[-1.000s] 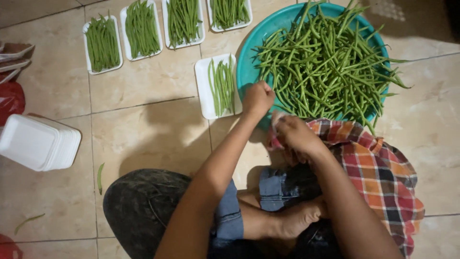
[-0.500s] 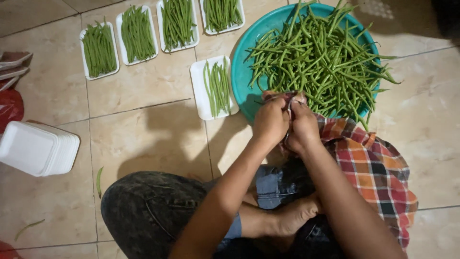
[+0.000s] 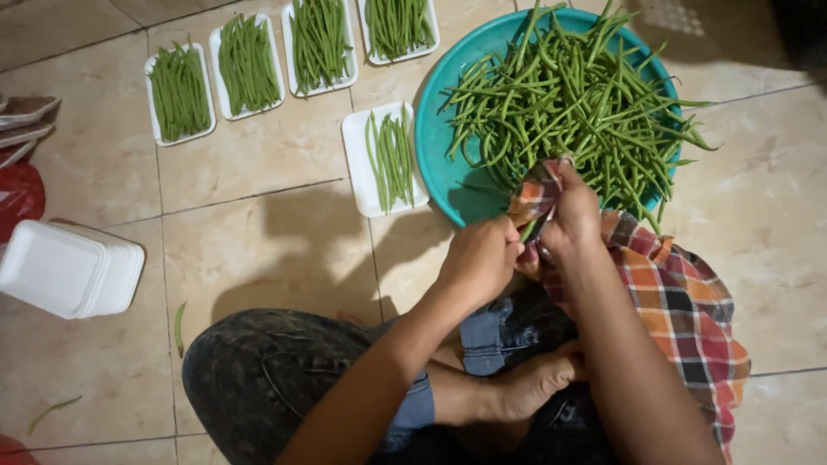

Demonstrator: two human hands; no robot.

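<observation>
Low in the frame, the left hand (image 3: 478,258) and right hand (image 3: 568,215) meet, both closed on a green bean (image 3: 529,229) wrapped in the end of a plaid cloth (image 3: 680,301). Judging by that, wiping goes best with a snug pinch and a straight pull so the pod does not snap. Beyond, the teal basin (image 3: 448,172) holds the loose beans (image 3: 577,95); left of it a half-filled white tray (image 3: 362,172), then four filled trays (image 3: 250,65) along the top edge
</observation>
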